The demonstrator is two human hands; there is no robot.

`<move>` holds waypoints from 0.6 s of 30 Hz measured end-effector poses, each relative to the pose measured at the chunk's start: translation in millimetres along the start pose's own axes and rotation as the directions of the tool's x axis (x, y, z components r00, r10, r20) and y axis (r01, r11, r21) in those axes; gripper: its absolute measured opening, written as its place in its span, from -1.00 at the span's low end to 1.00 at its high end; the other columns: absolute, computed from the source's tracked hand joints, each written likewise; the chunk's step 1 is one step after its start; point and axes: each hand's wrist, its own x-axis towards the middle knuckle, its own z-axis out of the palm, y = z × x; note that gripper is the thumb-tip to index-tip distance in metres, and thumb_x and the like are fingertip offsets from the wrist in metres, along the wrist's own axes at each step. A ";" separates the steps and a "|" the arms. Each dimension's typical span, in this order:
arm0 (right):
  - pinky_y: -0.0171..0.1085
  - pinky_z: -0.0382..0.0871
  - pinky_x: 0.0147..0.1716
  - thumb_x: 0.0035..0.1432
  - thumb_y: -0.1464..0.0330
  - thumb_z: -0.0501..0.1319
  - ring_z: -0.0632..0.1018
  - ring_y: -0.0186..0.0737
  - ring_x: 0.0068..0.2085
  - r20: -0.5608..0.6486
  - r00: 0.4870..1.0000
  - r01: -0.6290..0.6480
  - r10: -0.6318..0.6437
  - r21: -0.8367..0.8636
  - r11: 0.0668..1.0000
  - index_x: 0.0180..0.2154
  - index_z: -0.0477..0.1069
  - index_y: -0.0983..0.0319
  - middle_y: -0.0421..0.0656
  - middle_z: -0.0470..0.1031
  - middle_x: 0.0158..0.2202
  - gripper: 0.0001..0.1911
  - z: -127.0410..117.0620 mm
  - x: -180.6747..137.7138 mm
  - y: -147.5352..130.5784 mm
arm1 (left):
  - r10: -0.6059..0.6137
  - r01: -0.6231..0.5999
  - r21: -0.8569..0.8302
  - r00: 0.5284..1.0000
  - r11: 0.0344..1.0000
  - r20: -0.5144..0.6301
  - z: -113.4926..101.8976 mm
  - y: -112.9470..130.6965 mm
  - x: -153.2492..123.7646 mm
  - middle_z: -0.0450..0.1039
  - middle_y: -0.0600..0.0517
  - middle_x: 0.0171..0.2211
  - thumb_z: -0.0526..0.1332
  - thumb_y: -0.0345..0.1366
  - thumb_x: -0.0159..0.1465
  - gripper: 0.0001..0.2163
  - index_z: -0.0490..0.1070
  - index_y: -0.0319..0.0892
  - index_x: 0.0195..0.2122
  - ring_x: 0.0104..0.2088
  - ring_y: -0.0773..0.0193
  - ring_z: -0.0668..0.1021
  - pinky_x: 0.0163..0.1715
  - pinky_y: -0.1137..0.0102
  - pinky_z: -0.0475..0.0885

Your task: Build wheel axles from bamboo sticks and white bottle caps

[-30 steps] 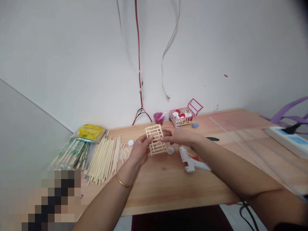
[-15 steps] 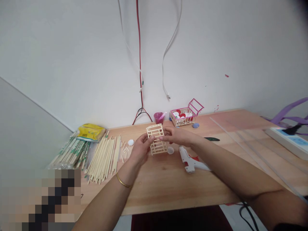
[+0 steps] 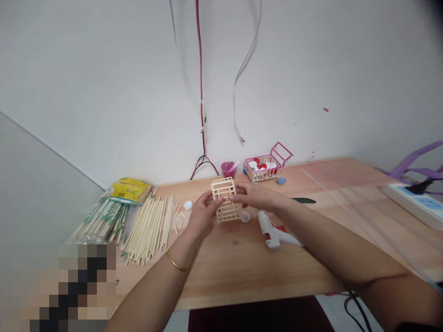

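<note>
A small frame of pale wooden sticks, built like an open crate with crossbars, is held up over the table between both hands. My left hand is closed on its left side, thumb across a bar. From the right, my right hand grips the other side, with thumb and fingertips on the sticks; some fingers are hidden behind it. A white glue gun with a red trigger lies under my right forearm. Just right of the frame sits a small white cap.
Loose chopsticks and short cut pieces lie at left, beside wrapped chopsticks and a yellow packet. Along the wall stand a purple cup and a pink-trimmed stick basket of caps. A power strip is at right.
Both hands stay almost where they were around the stick frame. My right thumb has shifted very slightly on its bars; nothing else has visibly moved.
</note>
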 end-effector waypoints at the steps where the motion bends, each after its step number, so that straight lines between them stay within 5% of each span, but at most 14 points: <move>1: -0.34 0.44 -0.42 0.03 0.07 0.29 0.50 -0.12 -0.11 -0.009 1.000 0.001 -0.001 0.000 1.000 0.02 0.39 0.12 -0.11 0.52 -0.12 -0.47 0.3 0.1 0.2 | 0.004 -0.004 0.008 1.000 1.000 0.005 -0.4 -0.2 0.1 0.54 -0.16 -0.16 0.40 -0.21 0.02 -0.57 0.43 -0.25 -0.10 -0.17 0.10 0.57 -0.13 0.22 0.42; 18: -0.30 0.45 -0.39 0.08 0.06 0.25 0.50 -0.12 -0.12 -0.017 1.000 0.016 -0.017 -0.032 0.999 0.02 0.40 0.10 -0.11 0.51 -0.11 -0.51 1.5 -0.3 -1.0 | 0.029 -0.029 0.037 0.999 0.999 0.013 -0.7 0.6 0.9 0.53 -0.15 -0.14 0.37 -0.21 0.06 -0.60 0.42 -0.25 -0.10 -0.16 0.13 0.56 -0.12 0.24 0.41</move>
